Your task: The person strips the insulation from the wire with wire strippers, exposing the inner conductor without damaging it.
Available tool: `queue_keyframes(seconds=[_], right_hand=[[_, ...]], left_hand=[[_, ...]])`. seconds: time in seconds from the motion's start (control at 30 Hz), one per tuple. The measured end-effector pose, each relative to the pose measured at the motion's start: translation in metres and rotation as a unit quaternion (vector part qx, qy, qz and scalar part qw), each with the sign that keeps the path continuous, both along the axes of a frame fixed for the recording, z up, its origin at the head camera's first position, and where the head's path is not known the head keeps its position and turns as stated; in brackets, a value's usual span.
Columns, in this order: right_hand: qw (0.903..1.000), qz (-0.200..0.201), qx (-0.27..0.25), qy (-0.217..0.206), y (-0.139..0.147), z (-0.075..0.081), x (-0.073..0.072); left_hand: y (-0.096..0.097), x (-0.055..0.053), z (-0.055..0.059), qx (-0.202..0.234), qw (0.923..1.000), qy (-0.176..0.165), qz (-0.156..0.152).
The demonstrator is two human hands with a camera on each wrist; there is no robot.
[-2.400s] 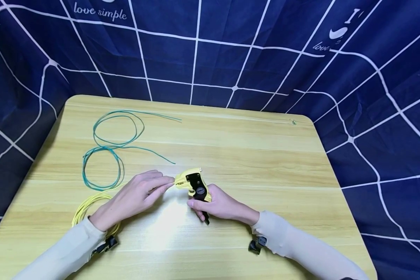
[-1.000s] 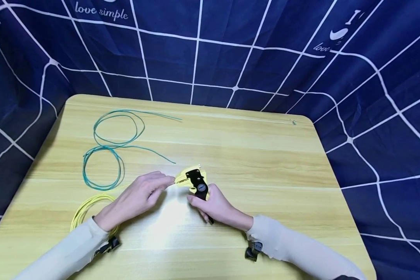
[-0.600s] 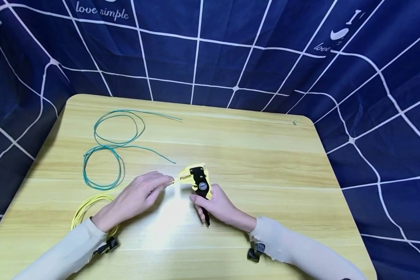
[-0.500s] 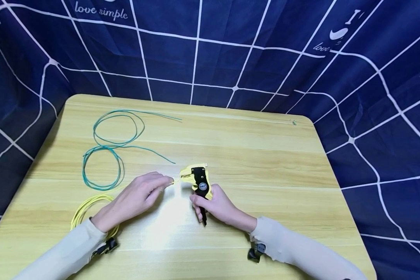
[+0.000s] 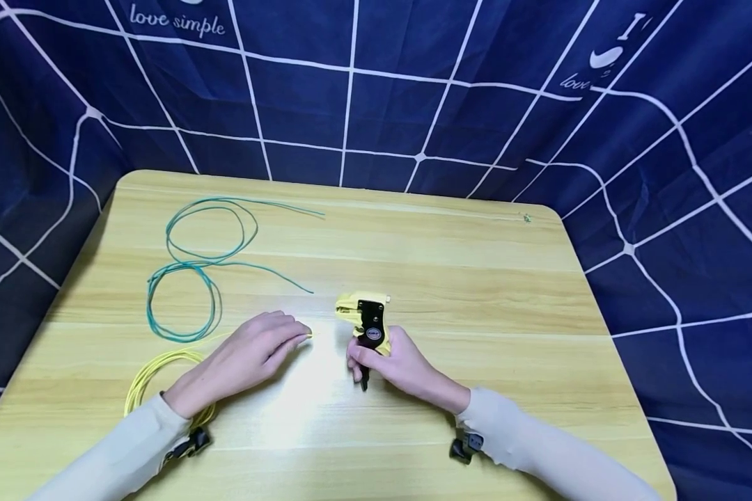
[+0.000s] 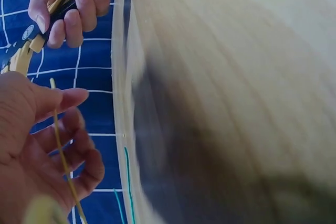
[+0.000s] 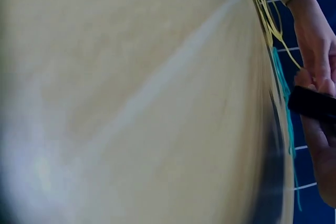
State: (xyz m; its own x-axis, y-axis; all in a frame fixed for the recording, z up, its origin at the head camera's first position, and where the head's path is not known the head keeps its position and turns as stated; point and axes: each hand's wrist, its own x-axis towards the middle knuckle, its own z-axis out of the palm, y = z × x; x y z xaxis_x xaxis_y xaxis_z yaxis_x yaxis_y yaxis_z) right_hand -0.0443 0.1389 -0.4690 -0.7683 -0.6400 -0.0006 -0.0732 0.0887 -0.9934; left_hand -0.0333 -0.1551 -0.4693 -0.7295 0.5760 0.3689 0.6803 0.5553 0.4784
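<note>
My left hand (image 5: 257, 348) pinches a thin yellow wire (image 6: 60, 148) between thumb and index finger, the other fingers loosely bent. A short tip of the wire pokes out past the fingertips. Behind the hand the wire runs back to a yellow coil (image 5: 144, 379), partly hidden under the left forearm. My right hand (image 5: 401, 358) grips the handles of a yellow-and-black wire stripper (image 5: 372, 321), held above the table. Its nose points left and stands a short gap away from the wire tip. In the right wrist view a black handle end (image 7: 315, 103) sticks out of the fist.
Two loose coils of green wire, an upper one (image 5: 170, 240) and a lower one (image 5: 150, 306), lie on the wooden table (image 5: 476, 278) at the left. Tiny green scraps (image 5: 526, 218) sit near the back right corner. A blue gridded curtain (image 5: 388, 104) surrounds the table.
The stripper has moved right, away from the left fingertips, where its nose was at the wire end. It is turned more level now. My left hand keeps the wire and has dropped slightly.
</note>
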Motion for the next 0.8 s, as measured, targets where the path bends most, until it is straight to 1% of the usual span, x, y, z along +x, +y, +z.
queue_keyframes(seconds=[0.1, 0.17, 0.23, 0.3, 0.37, 0.5, 0.57, 0.63, 0.8], right_hand=[[0.9996, -0.011, -0.015, 0.023, 0.004, 0.001, -0.002], [0.9992, -0.016, -0.023, 0.028, 0.007, 0.003, -0.004], [0.9991, -0.019, -0.020, 0.033, 0.009, 0.006, -0.006], [0.9993, -0.014, -0.021, 0.029, 0.011, 0.008, -0.008], [0.9993, -0.004, -0.033, 0.014, 0.014, 0.010, -0.010], [0.9962, 0.024, -0.075, -0.039, 0.019, 0.011, -0.013], [0.9948, 0.032, -0.080, -0.053, 0.022, 0.011, -0.014], [0.9951, 0.034, -0.077, -0.051, 0.025, 0.010, -0.014], [0.9969, 0.016, -0.071, -0.028, 0.032, 0.011, -0.015]], left_hand=[[0.001, 0.001, 0.000, -0.026, 0.9995, -0.018, 0.001], [0.001, 0.001, 0.000, -0.034, 0.9991, -0.026, 0.000], [0.001, 0.001, 0.000, -0.039, 0.9988, -0.028, 0.000], [0.001, 0.001, 0.000, -0.042, 0.9988, -0.027, 0.000], [0.000, 0.000, -0.001, -0.043, 0.9988, -0.023, -0.001], [0.000, 0.000, -0.002, -0.046, 0.9988, -0.016, -0.002], [0.000, 0.000, -0.002, -0.050, 0.9987, -0.015, -0.001], [0.000, 0.001, -0.002, -0.058, 0.9982, -0.016, 0.002], [0.000, 0.003, -0.002, -0.077, 0.9966, -0.025, 0.011]])
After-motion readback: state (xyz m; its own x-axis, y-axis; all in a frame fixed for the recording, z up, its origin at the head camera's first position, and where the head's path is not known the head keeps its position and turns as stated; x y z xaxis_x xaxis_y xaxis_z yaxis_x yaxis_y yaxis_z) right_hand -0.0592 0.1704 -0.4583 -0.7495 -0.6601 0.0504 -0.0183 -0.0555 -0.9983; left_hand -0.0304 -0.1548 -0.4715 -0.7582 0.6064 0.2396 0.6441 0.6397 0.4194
